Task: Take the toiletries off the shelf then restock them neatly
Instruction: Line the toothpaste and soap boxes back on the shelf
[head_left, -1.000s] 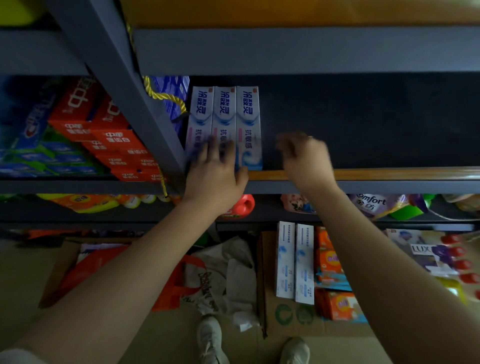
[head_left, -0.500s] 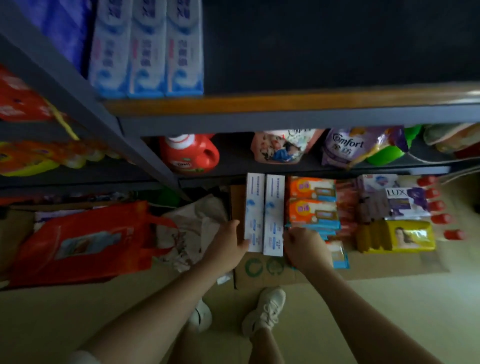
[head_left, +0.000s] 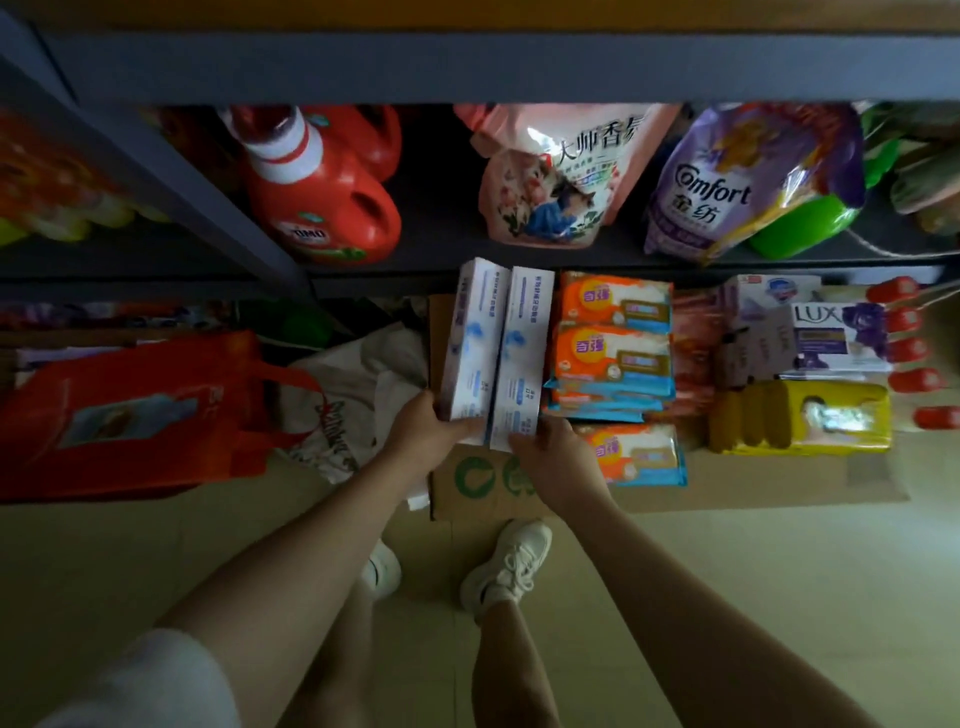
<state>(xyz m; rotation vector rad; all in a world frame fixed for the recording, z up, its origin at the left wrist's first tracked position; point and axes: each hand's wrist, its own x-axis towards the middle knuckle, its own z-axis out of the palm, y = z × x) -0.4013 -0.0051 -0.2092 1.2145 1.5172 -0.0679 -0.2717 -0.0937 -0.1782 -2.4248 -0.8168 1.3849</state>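
Two long white-and-blue toothpaste boxes lie side by side over a flattened cardboard sheet (head_left: 727, 480) on the floor. My left hand (head_left: 423, 434) grips the near end of the left box (head_left: 470, 338). My right hand (head_left: 553, 457) grips the near end of the right box (head_left: 522, 353). Both box ends are raised slightly off the cardboard. Right of them lie orange soap packs (head_left: 613, 343), a LUX soap box (head_left: 836, 338) and a yellow pack (head_left: 800, 418).
A grey shelf beam (head_left: 467, 67) spans the top. Below it stand a red detergent jug (head_left: 322, 202), a pink refill pouch (head_left: 550, 176) and a purple Comfort pouch (head_left: 727, 182). A red tote bag (head_left: 124, 415) and white bag (head_left: 358, 384) lie left. My shoes (head_left: 511, 564) stand on the tiled floor.
My view dropped from the upper shelf with three toothpaste boxes to the floor. Both hands came down and closed on the two boxes on the cardboard.
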